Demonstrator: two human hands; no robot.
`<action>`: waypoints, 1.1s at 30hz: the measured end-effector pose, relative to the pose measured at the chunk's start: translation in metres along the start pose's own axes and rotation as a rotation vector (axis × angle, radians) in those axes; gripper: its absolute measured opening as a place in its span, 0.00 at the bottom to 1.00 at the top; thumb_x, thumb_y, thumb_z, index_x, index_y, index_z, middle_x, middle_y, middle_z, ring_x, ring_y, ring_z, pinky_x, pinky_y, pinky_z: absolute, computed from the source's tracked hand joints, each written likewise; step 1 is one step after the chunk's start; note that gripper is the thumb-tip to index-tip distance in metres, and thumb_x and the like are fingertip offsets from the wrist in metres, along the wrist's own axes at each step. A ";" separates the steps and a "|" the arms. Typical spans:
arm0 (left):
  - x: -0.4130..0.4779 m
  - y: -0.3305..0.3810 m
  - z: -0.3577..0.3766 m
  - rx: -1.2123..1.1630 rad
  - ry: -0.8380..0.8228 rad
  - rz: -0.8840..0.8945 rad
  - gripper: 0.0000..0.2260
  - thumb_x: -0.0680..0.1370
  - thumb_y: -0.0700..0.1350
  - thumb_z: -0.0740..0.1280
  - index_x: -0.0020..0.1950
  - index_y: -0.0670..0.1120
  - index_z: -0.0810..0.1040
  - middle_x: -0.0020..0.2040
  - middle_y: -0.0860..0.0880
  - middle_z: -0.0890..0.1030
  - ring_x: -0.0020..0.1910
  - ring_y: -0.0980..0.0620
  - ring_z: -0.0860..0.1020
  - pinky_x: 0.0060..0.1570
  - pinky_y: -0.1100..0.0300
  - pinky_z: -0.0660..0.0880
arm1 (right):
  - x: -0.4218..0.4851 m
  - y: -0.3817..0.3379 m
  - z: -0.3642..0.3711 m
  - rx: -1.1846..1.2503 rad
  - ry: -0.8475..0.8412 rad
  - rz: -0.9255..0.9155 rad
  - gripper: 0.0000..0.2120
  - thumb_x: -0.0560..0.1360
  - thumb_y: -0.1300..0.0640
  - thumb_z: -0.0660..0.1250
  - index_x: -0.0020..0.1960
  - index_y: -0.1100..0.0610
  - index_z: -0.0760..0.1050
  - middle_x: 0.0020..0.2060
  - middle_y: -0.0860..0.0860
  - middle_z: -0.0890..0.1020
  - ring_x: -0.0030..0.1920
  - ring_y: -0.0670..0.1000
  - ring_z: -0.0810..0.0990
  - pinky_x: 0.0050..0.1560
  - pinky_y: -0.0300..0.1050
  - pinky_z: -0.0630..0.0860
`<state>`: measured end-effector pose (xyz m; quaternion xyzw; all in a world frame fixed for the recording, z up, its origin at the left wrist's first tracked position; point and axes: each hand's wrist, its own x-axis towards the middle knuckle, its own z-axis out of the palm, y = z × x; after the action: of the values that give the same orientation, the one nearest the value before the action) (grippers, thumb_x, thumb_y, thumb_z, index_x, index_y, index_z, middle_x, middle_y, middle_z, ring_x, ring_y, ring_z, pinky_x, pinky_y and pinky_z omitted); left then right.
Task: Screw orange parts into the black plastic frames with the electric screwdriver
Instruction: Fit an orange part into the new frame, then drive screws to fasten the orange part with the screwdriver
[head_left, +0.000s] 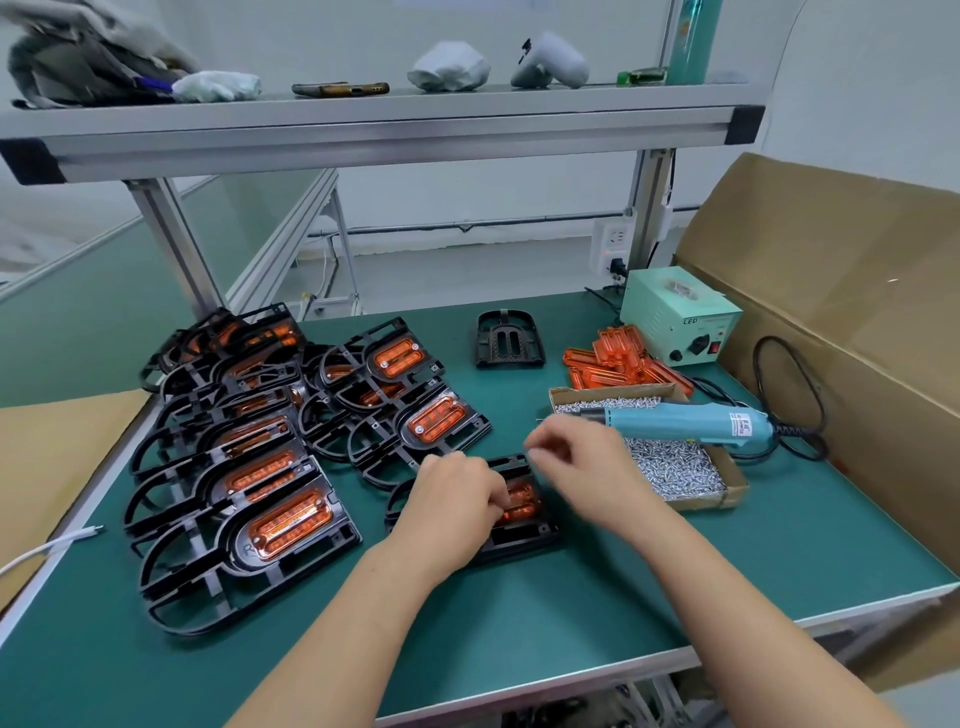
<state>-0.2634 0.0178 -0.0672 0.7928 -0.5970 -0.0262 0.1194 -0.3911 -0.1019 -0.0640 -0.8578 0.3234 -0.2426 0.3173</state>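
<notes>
Near the middle of the green bench mat (623, 571), the black frame (524, 539) lies flat with its orange part (522, 501) seated in it. The left hand (457, 501) covers the frame's left side, fingers curled down onto the orange part to pin it. The right hand (576, 460) hovers just right of it, fingertips drawn together; blur hides whether it pinches a screw. Both pieces look like light, stiff moulded plastic, and the orange one is glossy and likely to skate, so gripping the frame's ribs seems safest. The electric screwdriver (691, 423) rests across the screw box (735, 486), further right.
</notes>
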 end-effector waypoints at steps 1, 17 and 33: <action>0.000 0.000 0.001 -0.020 0.001 -0.007 0.08 0.79 0.45 0.67 0.51 0.55 0.85 0.49 0.56 0.82 0.53 0.52 0.75 0.57 0.56 0.64 | -0.002 0.003 -0.004 0.236 0.142 0.139 0.03 0.76 0.64 0.69 0.47 0.58 0.80 0.42 0.50 0.84 0.44 0.50 0.82 0.49 0.43 0.78; 0.013 0.009 0.001 0.052 -0.005 0.009 0.09 0.78 0.41 0.66 0.46 0.53 0.85 0.44 0.55 0.82 0.48 0.50 0.73 0.57 0.54 0.67 | 0.027 0.030 -0.029 1.590 0.588 0.904 0.22 0.82 0.57 0.66 0.74 0.62 0.66 0.68 0.62 0.76 0.69 0.61 0.75 0.71 0.56 0.71; 0.076 0.093 0.016 0.083 -0.005 0.184 0.09 0.75 0.36 0.62 0.39 0.49 0.72 0.47 0.45 0.82 0.48 0.42 0.78 0.46 0.54 0.56 | 0.059 -0.010 -0.050 1.534 0.693 0.600 0.07 0.77 0.59 0.72 0.50 0.55 0.73 0.45 0.54 0.82 0.40 0.48 0.82 0.31 0.38 0.77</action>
<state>-0.3321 -0.0817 -0.0548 0.7390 -0.6680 0.0077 0.0868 -0.3784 -0.1567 -0.0108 -0.1673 0.3606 -0.5446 0.7385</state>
